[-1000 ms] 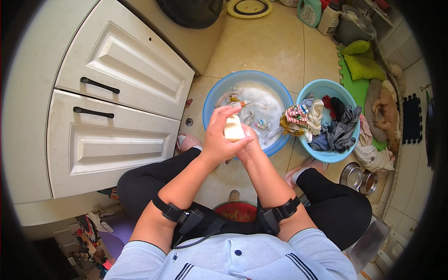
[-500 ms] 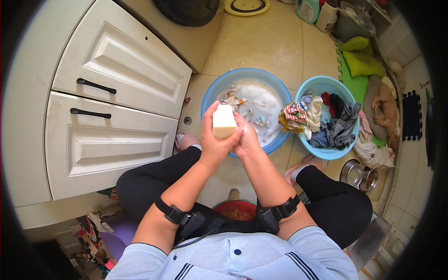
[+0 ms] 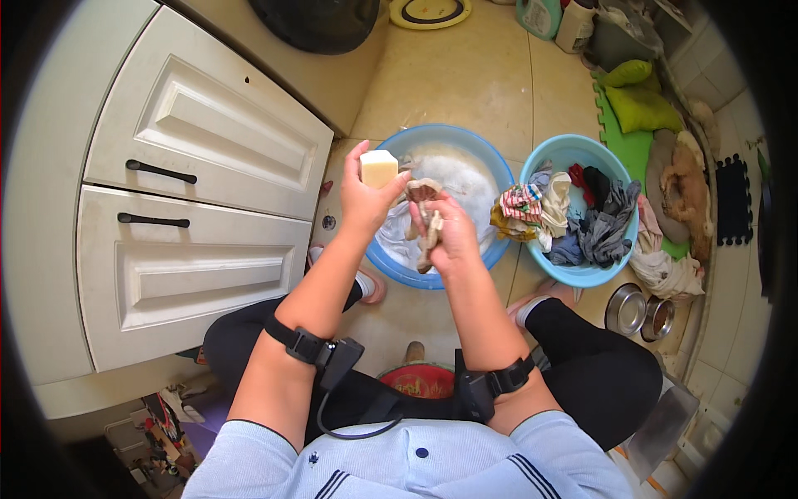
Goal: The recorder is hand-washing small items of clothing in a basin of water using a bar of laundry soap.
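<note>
My left hand (image 3: 366,201) is wrapped round a cream bar of soap (image 3: 379,170), holding it upright above the left side of a blue basin (image 3: 445,130). Close beside it, my right hand (image 3: 455,237) grips a crumpled, wet brown-and-grey cloth (image 3: 430,220), whose lower end hangs below the fingers. Its exact kind is hard to make out. Both hands are over the basin, where white suds (image 3: 465,185) cover the water. Pale fabric (image 3: 395,239) lies in the water at the near left, partly hidden by my hands.
A second light-blue basin (image 3: 573,279) on the right holds several garments (image 3: 611,224), some hanging over its left rim. Two metal bowls (image 3: 625,309) stand near my right foot. White cupboard doors (image 3: 216,129) flank the left. Bottles (image 3: 573,29) stand at the far right.
My hands, both round the soap before, have moved apart. The soap stays in my left hand, which shifted left and farther away; my right hand now holds the brown-and-grey cloth.
</note>
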`<state>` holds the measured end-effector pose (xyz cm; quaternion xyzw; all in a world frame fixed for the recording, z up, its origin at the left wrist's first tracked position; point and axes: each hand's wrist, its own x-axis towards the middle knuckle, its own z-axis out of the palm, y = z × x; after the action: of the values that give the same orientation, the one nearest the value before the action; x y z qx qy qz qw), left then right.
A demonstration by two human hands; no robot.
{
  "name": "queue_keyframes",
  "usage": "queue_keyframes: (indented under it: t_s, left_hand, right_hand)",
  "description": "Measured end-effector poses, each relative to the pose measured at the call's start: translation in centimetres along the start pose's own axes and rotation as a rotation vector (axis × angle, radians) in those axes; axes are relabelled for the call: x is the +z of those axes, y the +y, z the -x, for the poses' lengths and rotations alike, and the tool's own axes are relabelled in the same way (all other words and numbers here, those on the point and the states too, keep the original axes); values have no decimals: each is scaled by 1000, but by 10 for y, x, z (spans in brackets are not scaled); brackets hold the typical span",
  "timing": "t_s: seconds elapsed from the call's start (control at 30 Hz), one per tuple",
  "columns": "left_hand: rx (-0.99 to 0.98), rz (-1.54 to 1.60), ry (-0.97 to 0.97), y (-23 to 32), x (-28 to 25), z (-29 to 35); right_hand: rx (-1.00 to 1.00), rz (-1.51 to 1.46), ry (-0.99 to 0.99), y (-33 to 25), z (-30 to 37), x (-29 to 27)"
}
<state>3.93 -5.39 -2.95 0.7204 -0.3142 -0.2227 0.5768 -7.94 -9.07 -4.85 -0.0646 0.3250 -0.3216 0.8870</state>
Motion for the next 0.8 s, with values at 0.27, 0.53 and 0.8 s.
queue_keyframes:
  t_s: [0.27, 0.53, 0.8]
  left_hand:
    - [-66, -970, -235, -93, -4, -22]
    - [138, -1025, -368, -140, 26, -44]
    - [65, -955, -346, -153, 26, -36]
  right_hand:
    - [72, 41, -24, -49, 5, -19]
    - [-11, 57, 9, -73, -7, -26]
    - [40, -87, 69, -60, -24, -30]
